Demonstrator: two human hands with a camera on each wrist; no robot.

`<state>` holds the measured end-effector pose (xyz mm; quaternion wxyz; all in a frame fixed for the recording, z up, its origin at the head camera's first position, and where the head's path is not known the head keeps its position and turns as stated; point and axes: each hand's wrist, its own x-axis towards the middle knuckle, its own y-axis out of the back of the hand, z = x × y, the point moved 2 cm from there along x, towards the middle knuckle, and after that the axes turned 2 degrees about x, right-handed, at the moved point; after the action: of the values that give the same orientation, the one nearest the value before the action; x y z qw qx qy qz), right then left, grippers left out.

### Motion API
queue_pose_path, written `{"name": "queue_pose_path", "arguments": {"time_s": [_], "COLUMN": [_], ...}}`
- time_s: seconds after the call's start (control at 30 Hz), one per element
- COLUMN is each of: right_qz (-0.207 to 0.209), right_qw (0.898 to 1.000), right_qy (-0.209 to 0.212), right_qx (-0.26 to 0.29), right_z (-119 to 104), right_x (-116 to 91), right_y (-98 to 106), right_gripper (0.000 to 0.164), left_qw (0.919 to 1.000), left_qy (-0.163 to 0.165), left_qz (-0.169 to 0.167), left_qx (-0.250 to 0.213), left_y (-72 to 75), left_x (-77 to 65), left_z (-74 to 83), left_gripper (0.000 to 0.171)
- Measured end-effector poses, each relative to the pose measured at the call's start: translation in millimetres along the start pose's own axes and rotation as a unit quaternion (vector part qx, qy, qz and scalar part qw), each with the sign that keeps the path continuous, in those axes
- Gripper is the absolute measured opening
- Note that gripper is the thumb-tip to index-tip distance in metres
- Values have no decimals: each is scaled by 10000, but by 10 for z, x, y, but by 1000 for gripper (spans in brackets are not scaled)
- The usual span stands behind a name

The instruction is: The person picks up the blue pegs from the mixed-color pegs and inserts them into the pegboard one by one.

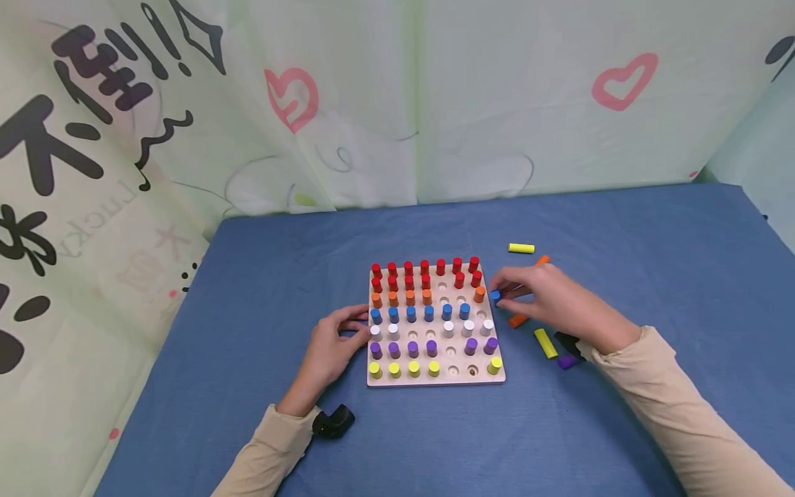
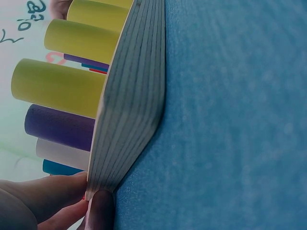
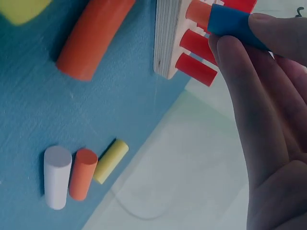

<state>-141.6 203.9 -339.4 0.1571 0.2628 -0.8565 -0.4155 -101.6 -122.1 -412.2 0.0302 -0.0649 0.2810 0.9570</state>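
Observation:
A square wooden pegboard [image 1: 436, 384] lies on the blue cloth, with rows of red, orange, blue, white, purple and yellow pegs standing in it. My left hand [image 1: 329, 348] holds its left edge; in the left wrist view, fingers [image 2: 62, 191] pinch the layered wooden side [image 2: 132, 96]. Just off the board's right edge, my right hand [image 1: 546, 297] pinches a blue peg [image 1: 495, 295] between thumb and fingers. The right wrist view shows that blue peg [image 3: 236, 26] held tilted, overlapping an orange peg in the board. Some holes in the right-hand columns show no peg.
Loose pegs lie right of the board: a yellow one [image 1: 521, 248] at the back, orange ones [image 1: 518, 320], another yellow [image 1: 545, 343] and a purple one [image 1: 567, 361]. A white peg [image 3: 57, 177] shows in the right wrist view. A printed curtain [image 1: 459, 103] hangs behind the table.

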Motion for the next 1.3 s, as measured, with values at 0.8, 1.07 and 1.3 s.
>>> {"name": "queue_pose_path", "arguments": {"time_s": [0.8, 1.07, 1.3], "right_qz": [-385, -380, -407], "right_qw": [9990, 9991, 9989], "right_qy": [-39, 7, 82], "right_qx": [216, 184, 202], "right_z": [32, 14, 13], "right_x": [76, 76, 83], "right_y": [-173, -180, -198], "right_gripper": [23, 22, 21], "left_qw": [10000, 10000, 10000], "left_qy": [-15, -5, 56], "left_qz": [-2, -12, -25], "left_qx": [-67, -71, -58], "left_y": [-2, -3, -1], "left_x": [-1, -1, -1], "left_z": [-8, -3, -1], "left_gripper": [41, 41, 41]}}
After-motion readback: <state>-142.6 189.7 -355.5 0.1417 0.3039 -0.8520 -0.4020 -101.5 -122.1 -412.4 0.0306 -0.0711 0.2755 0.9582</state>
